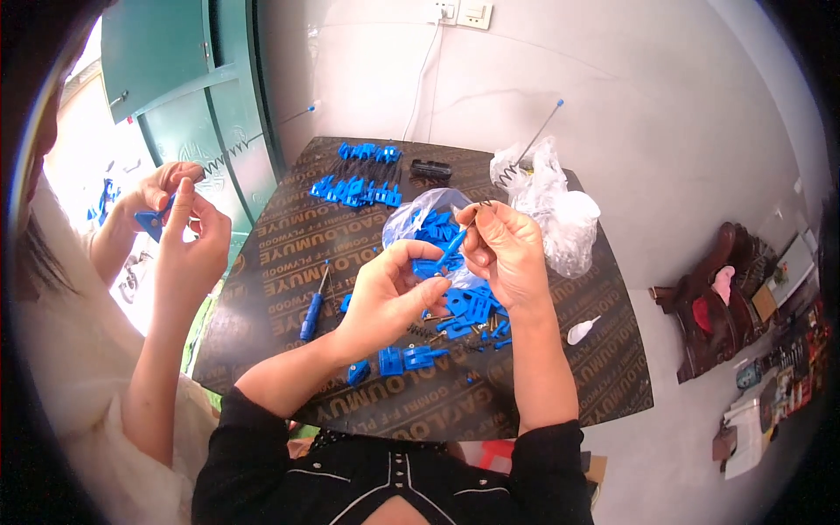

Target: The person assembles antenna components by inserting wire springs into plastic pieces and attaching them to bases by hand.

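Above the middle of the table, my left hand (395, 296) is closed around a blue plastic part (451, 250) with a narrow arm. Fingers of my right hand (506, 254) pinch the end of a dark coiled spring wire (512, 175) beside that narrow arm. The wire rises past my right hand to a small blue tip. Whether wire and part are joined is hidden by my fingers. Beneath my hands lie loose blue plastic parts (472, 308) and brass-coloured screws. Behind them, a clear plastic bag (398, 229) holds more blue pieces.
At left, a co-worker's hands (188, 219) hold a blue piece and a coiled wire. On the dark plywood table (577, 367) are a blue-handled screwdriver (311, 317), bundled blue-ended wires (359, 179), a black object (430, 170), a white plastic bag (564, 219) and a small white bottle (581, 331).
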`<state>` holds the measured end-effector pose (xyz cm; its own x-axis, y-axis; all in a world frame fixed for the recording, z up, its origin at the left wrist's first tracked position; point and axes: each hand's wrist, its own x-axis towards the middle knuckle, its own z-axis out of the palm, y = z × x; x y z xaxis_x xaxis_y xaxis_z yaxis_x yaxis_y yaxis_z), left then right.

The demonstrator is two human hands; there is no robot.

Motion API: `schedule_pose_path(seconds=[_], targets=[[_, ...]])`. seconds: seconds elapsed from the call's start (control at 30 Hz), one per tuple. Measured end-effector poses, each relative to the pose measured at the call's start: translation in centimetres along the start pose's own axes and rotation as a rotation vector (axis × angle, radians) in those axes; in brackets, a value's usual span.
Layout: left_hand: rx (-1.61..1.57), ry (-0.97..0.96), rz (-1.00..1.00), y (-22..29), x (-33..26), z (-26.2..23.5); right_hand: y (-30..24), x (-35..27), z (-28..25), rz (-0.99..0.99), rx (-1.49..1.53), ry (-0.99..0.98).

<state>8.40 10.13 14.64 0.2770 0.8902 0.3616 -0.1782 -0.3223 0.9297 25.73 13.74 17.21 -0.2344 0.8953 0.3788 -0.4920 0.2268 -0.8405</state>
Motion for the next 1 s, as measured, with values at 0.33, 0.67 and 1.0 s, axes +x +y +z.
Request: schedule_pose_path(seconds=[0.33,0.67,1.0], targets=[[-0.636,-0.178,-0.05,-0.1,1.3,-1.2,-0.6,-0.3,0.8,-0.035,-0.042,-0.006],[-0.864,-0.235,-0.062,-0.8,2.3,-2.3,-0.3,-0.7,1.5,-0.049,-0.124,0.021],[-0.974,-0.296,-0.087,-1.3,2.5,-2.2,0.7,-0.7,2.0,-0.084,-0.26,0.113]])
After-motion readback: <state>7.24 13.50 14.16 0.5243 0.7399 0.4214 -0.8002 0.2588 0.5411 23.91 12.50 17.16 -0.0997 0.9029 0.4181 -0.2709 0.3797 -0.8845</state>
